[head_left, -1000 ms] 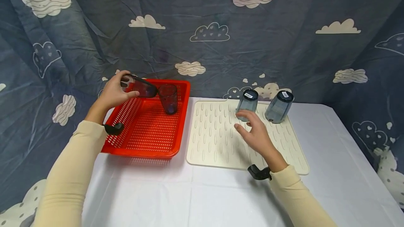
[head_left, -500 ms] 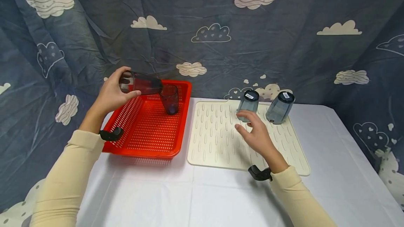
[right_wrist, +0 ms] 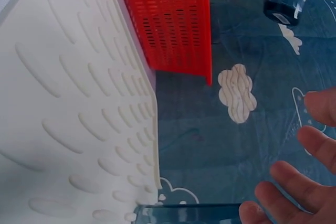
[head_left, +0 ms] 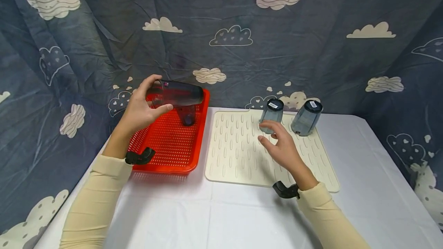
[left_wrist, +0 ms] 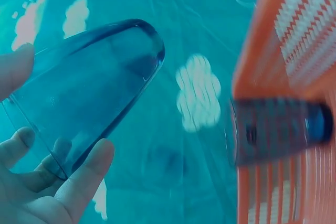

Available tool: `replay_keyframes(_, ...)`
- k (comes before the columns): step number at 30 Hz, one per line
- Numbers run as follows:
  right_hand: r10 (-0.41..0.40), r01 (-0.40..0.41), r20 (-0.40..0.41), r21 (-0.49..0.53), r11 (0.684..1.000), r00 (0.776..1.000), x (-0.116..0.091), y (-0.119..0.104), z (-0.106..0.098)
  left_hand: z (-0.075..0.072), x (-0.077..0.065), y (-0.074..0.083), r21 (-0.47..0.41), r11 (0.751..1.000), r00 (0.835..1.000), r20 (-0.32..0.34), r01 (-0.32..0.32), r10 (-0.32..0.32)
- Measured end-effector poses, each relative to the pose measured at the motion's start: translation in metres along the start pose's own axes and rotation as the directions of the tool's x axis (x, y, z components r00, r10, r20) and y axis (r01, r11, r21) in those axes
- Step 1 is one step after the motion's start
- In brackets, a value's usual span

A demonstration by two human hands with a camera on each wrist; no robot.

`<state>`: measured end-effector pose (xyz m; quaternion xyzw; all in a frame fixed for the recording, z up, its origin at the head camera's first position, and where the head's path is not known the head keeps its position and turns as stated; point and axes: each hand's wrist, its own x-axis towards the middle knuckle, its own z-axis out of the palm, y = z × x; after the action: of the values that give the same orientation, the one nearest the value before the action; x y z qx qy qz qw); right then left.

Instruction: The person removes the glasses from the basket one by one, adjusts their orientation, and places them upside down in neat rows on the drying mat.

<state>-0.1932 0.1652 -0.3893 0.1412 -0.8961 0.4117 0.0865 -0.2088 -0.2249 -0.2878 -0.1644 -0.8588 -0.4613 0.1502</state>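
My left hand [head_left: 140, 108] grips a dark tinted drinking glass [head_left: 181, 93] near its rim, thumb on one side and fingers on the other. The glass lies on its side in the air above the red basket [head_left: 166, 143], base pointing right. Below it a second glass [head_left: 187, 116] leans in the basket, partly hidden. My right hand [head_left: 282, 150] hovers over the cream mat [head_left: 230, 160] with loosely bent fingers and holds nothing. Its fingertips are near an upside-down glass [head_left: 272, 115]; whether they touch is unclear. Another upside-down glass [head_left: 306, 118] stands to its right.
The perforated basket stands left of the ridged mat on a white tablecloth [head_left: 194, 218]. A dark curtain [head_left: 311, 60] with cloud prints hangs right behind them. Both glasses on the mat stand along its back edge.
The left hand has lifted the glass out from the basket's back left and carried it to the right, across the leaning glass. My right hand has stayed in place.
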Motion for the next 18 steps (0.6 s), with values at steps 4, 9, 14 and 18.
replay_keyframes(4,-0.006,0.006,-0.01,-0.004,1.0,1.0,-0.001,0.001,0.0,0.018,-0.004,0.006,-0.125,0.992,1.0,0.015,0.002,0.0)
replay_keyframes(9,-0.02,0.02,-0.016,0.009,1.0,1.0,-0.004,0.0,-0.003,0.042,-0.009,0.013,-0.168,0.986,0.998,0.066,0.002,0.01)
replay_keyframes(14,-0.011,0.011,0.001,0.017,1.0,1.0,-0.005,-0.003,-0.005,0.065,-0.015,0.019,-0.215,0.977,0.994,0.103,-0.001,0.024)
replay_keyframes(18,0.008,-0.009,0.024,0.025,1.0,1.0,-0.006,-0.003,-0.007,0.081,-0.019,0.024,-0.244,0.97,0.991,0.129,-0.011,0.044)
